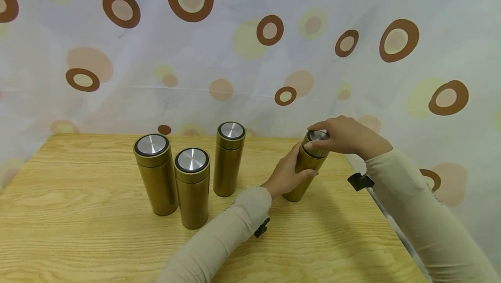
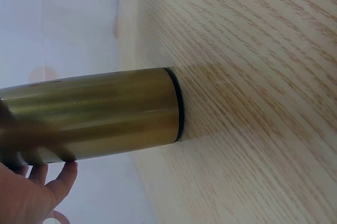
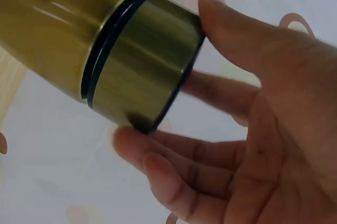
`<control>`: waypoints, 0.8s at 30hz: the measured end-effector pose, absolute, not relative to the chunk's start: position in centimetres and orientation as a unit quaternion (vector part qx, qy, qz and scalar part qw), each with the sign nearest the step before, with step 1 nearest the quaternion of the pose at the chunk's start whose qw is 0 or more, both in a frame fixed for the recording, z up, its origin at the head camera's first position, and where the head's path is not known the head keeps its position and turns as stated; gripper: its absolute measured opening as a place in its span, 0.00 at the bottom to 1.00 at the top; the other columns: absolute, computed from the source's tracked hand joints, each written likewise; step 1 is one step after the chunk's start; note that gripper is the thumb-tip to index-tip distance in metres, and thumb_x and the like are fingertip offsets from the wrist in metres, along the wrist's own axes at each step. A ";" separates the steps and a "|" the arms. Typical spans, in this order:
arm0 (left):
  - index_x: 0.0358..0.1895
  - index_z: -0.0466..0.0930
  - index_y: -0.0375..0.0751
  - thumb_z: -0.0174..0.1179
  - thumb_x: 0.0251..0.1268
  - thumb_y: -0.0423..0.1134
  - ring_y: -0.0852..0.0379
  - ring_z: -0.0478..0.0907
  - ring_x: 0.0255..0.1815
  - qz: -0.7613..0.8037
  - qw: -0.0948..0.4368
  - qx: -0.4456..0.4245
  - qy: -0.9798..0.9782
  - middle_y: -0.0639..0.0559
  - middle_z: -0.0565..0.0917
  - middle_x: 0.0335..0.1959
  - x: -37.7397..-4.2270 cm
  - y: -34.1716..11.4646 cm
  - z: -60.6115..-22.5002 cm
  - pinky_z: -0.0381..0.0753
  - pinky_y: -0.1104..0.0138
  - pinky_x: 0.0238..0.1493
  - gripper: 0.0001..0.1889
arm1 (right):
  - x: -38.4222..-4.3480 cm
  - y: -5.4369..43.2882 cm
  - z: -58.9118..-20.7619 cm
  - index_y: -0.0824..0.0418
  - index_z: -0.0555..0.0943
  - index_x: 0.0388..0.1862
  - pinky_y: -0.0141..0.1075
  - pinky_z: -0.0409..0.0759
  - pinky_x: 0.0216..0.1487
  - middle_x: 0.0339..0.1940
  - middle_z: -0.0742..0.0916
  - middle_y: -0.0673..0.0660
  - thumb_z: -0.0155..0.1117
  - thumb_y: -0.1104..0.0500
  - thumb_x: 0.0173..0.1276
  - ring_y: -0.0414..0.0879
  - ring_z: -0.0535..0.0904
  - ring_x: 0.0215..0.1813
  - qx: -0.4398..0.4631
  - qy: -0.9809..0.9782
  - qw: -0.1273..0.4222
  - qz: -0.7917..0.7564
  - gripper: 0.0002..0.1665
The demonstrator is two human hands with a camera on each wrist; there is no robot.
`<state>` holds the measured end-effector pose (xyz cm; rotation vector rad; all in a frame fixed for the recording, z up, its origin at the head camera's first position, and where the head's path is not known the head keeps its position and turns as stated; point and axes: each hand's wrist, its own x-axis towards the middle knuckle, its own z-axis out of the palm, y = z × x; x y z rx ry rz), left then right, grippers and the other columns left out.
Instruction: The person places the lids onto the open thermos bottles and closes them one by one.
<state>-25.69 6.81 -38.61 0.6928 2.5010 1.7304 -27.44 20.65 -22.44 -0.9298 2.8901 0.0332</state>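
Observation:
A gold vacuum flask (image 1: pixel 298 189) stands near the right side of the table, with its base on the wood. Below its lid, my left hand (image 1: pixel 287 173) grips the body, thumb on the near side. My right hand (image 1: pixel 346 136) holds the lid (image 3: pixel 150 58) from above, thumb and fingers spread around its rim. Between lid and body a dark ring (image 3: pixel 113 45) shows in the right wrist view. The left wrist view has the flask's lower body (image 2: pixel 121 110) and its black base rim.
Three more gold flasks with silver-topped lids stand upright to the left: one far left (image 1: pixel 158 187), one in front of it (image 1: pixel 192 200), and one farther back (image 1: pixel 227 168). A patterned sheet (image 1: pixel 242 70) hangs behind the wooden table (image 1: pixel 78 196).

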 end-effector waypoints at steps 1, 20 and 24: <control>0.77 0.44 0.55 0.61 0.64 0.52 0.56 0.67 0.67 0.555 0.012 0.221 0.802 0.55 0.64 0.71 -25.7 6.8 -38.6 0.69 0.61 0.66 0.44 | -27.5 20.5 -22.5 0.63 0.79 0.59 0.49 0.81 0.39 0.44 0.86 0.63 0.63 0.39 0.65 0.54 0.83 0.39 -0.293 0.955 0.046 0.012 0.33; 0.77 0.43 0.49 0.61 0.63 0.53 0.55 0.67 0.67 0.545 0.013 0.215 0.810 0.52 0.65 0.71 -26.0 6.5 -39.1 0.69 0.62 0.66 0.46 | -28.5 18.9 -23.2 0.62 0.80 0.27 0.42 0.75 0.23 0.20 0.80 0.57 0.44 0.22 0.63 0.52 0.77 0.23 -0.159 0.982 0.071 0.070 0.45; 0.77 0.42 0.50 0.61 0.63 0.53 0.54 0.67 0.67 0.546 0.010 0.221 0.808 0.52 0.65 0.71 -26.1 6.5 -39.1 0.69 0.61 0.66 0.46 | -28.4 19.8 -22.1 0.64 0.79 0.46 0.47 0.79 0.33 0.36 0.85 0.61 0.41 0.23 0.65 0.55 0.81 0.35 -0.194 0.973 0.122 0.032 0.47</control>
